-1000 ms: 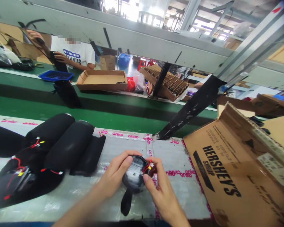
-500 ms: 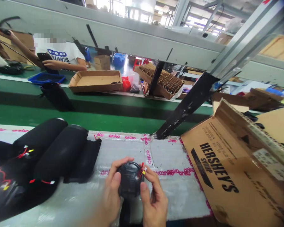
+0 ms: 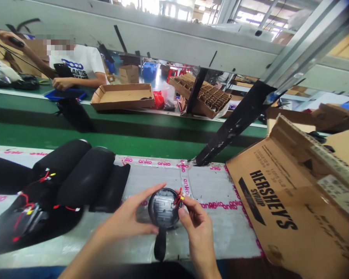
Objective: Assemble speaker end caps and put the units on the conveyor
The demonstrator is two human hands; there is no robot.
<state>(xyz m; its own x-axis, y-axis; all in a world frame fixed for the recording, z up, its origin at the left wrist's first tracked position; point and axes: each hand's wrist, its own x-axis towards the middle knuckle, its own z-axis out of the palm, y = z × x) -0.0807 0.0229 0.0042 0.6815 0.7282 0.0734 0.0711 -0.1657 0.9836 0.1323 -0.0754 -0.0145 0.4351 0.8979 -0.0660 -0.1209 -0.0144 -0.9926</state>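
Note:
A round black housing (image 3: 164, 209) with a glossy, ribbed inner face stands over the front of the work surface. My left hand (image 3: 130, 217) grips it from the left, index finger along the upper rim and thumb at the lower rim. At its right edge my right hand (image 3: 199, 224) pinches thin red and black wires (image 3: 178, 198) with a small yellow connector. A short black strap (image 3: 160, 246) hangs below the housing. To the left lie several black cylindrical pieces (image 3: 87, 176), with red wires (image 3: 27, 203) and small white and yellow connectors among them.
A Hershey's Syrup carton (image 3: 282, 205) stands at the right. Behind the taped work surface (image 3: 151, 174) runs a green belt (image 3: 151, 133) carrying a black piece (image 3: 75, 115). A slanted black post (image 3: 235, 124) rises at its edge. A co-worker (image 3: 81, 66) is across, near a shallow cardboard tray (image 3: 122, 97).
My left hand has shifted its hold to the housing's left side, fingers stretched wider. My right hand has moved from the housing's side to the wires. The housing's face is tipped more into view.

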